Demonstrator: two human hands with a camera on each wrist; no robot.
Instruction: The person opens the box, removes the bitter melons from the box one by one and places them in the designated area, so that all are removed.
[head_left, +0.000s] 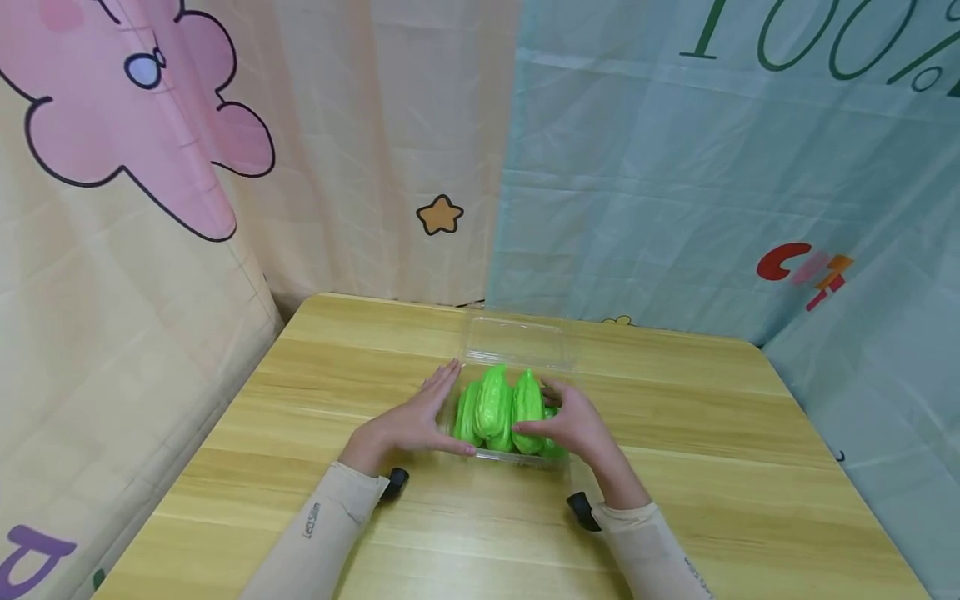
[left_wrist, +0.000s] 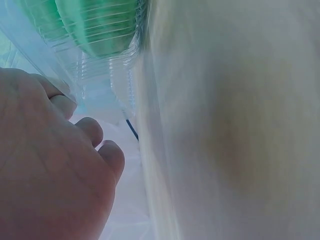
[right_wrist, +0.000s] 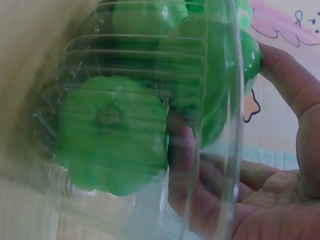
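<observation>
Several bright green bitter melons lie piled in a clear plastic clamshell box. My right hand grips the bitter melon on the upper right of the pile, thumb on its near end and fingers round its far side. In the right wrist view those fingers reach inside the box wall, above a lower bitter melon. Along the left side of the box, my left hand rests with fingers extended and thumb by the front left corner. In the left wrist view its fingertips are right at the box rim.
The box's clear lid is folded back towards the far edge of the wooden table. Printed curtains hang behind the table and on both sides. A dark wrist camera sits at each cuff.
</observation>
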